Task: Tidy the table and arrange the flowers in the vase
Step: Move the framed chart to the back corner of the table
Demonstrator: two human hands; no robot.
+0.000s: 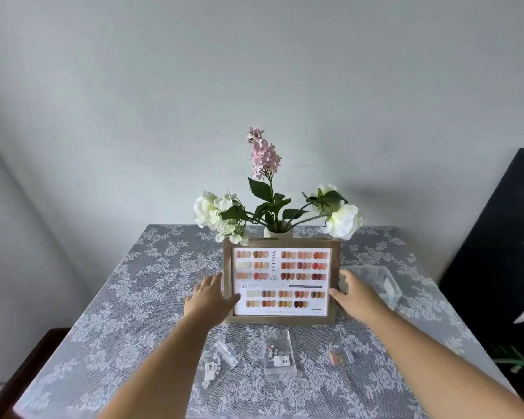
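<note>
A wooden picture frame [281, 282] with a nail-colour chart stands upright mid-table. My left hand [211, 297] grips its left edge, thumb on the front. My right hand [353, 294] holds its right edge. Behind the frame a white vase [277, 229] shows only its rim. It holds a tall pink flower [263, 154] and white flowers leaning left [214, 213] and right [342, 217]. Small clear packets lie in front of the frame: a flat case [280, 352], a left packet [221, 356] and a right packet [339, 356].
The table carries a grey lace cloth [127, 297]. A clear plastic box [378, 282] sits right of the frame. A black object [496, 252] stands past the table's right side. A dark wooden piece [22, 373] is at lower left. A pale wall is behind.
</note>
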